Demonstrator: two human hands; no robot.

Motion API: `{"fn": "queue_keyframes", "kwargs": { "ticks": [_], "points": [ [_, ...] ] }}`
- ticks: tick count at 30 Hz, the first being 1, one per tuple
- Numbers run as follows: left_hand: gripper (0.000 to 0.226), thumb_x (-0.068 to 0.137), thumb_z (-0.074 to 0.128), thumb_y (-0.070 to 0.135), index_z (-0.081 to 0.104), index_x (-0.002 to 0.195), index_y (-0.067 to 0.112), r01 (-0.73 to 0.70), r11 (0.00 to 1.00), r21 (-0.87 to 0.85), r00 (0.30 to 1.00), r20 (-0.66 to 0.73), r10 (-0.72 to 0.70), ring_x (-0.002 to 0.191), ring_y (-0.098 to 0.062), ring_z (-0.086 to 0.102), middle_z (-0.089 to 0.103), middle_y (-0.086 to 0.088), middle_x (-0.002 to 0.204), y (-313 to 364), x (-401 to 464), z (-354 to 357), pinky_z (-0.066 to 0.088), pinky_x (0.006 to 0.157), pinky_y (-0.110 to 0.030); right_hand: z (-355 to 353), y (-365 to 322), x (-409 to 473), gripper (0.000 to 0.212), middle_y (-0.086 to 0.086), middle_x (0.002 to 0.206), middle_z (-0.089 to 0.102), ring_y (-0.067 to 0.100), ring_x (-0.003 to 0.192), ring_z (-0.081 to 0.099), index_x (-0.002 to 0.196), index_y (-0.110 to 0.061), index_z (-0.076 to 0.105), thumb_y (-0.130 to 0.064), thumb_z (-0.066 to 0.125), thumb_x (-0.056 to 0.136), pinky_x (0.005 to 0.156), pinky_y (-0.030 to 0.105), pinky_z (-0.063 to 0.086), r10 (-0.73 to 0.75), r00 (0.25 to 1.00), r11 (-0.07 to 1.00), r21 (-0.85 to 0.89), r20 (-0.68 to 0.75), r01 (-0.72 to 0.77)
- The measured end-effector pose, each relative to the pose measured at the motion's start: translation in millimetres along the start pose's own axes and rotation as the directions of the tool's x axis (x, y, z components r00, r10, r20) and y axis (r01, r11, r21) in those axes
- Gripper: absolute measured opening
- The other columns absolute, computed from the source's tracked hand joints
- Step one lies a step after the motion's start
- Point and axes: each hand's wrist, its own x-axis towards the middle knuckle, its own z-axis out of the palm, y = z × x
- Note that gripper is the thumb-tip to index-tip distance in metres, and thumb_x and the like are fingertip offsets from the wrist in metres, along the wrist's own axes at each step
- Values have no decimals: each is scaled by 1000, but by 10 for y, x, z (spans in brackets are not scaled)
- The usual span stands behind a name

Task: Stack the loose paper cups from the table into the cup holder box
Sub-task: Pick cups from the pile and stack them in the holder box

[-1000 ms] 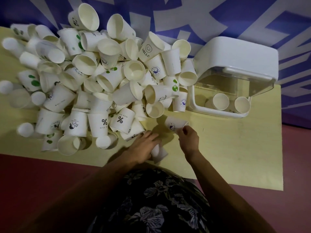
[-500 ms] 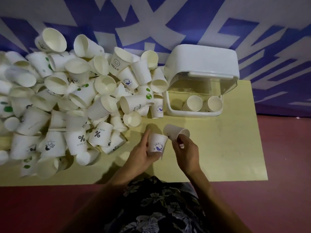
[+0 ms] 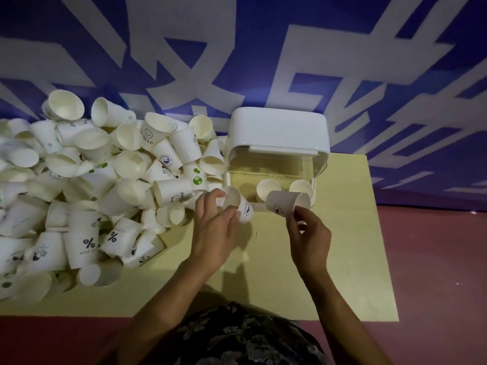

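A big heap of loose white paper cups (image 3: 87, 188) covers the left half of the yellow table (image 3: 342, 246). The white cup holder box (image 3: 276, 133) stands at the back right, lid raised, with two cups (image 3: 267, 187) inside its clear front. My left hand (image 3: 213, 227) grips one paper cup (image 3: 241, 204) with a blue logo, just in front of the box's left corner. My right hand (image 3: 309, 235) holds a second cup (image 3: 286, 204) on its side, its mouth turned toward the box opening.
A blue and white patterned wall (image 3: 237, 61) rises right behind the table. Reddish floor (image 3: 434, 259) lies to the right of and in front of the table. My patterned clothing (image 3: 237, 338) fills the bottom middle.
Both hands have lifted their cups off the table and carried them up and right toward the box. The camera has swung right, so the heap sits further left.
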Motion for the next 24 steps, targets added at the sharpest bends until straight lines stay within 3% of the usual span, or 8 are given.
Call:
{"fn": "queue_keyframes", "kwargs": {
  "ticks": [3,5,8,11,16,19,24],
  "points": [
    [15,93,57,15,70,100,11,-80,994,-77,997,-4,80,96,-17,46,57,0,101,210,230,112,37,81,-26,-178,242,259,7,3,83,71,15,69,63,92,-13,71,-10,65,89,60,28,49,-67,997,996,-61,-33,64],
    [15,91,61,10,70,102,10,-95,994,-52,995,7,95,91,-16,48,59,0,96,334,356,226,35,77,-21,-267,396,438,11,7,89,73,23,76,67,97,-11,72,-10,64,90,64,32,53,-108,994,990,-92,-20,106],
    [17,91,59,9,70,103,9,-71,997,-5,997,29,72,92,-18,51,60,-2,96,485,526,391,47,76,-33,-350,561,682,12,10,94,72,29,84,65,100,-11,71,-11,64,91,68,36,55,-181,982,970,-158,50,186],
    [16,92,55,11,69,100,8,-40,998,53,996,79,36,91,-20,50,58,-2,96,578,646,551,50,71,-38,-357,681,861,8,9,89,70,28,82,62,93,-10,68,-11,61,92,62,36,54,-243,958,942,-200,149,270],
    [22,92,52,12,71,104,10,41,992,121,973,222,-67,95,-24,51,61,-4,100,599,750,832,50,78,-40,-239,874,1017,13,4,72,64,28,72,56,79,-14,63,-9,57,89,51,30,41,-274,901,890,-266,336,370],
    [27,97,46,15,70,110,13,68,978,200,947,297,-126,101,-24,49,62,-5,106,600,813,963,45,87,-36,-132,979,1067,13,-2,65,60,27,68,55,76,-20,63,-9,62,82,58,29,28,-296,858,811,-364,419,457],
    [29,97,45,16,68,114,20,96,950,297,893,396,-214,109,-23,47,61,-4,113,584,912,1151,40,90,-31,62,1102,1156,16,-1,65,64,27,68,59,79,-23,70,-8,69,75,60,31,31,-234,817,751,-436,527,496]
  ]
}}
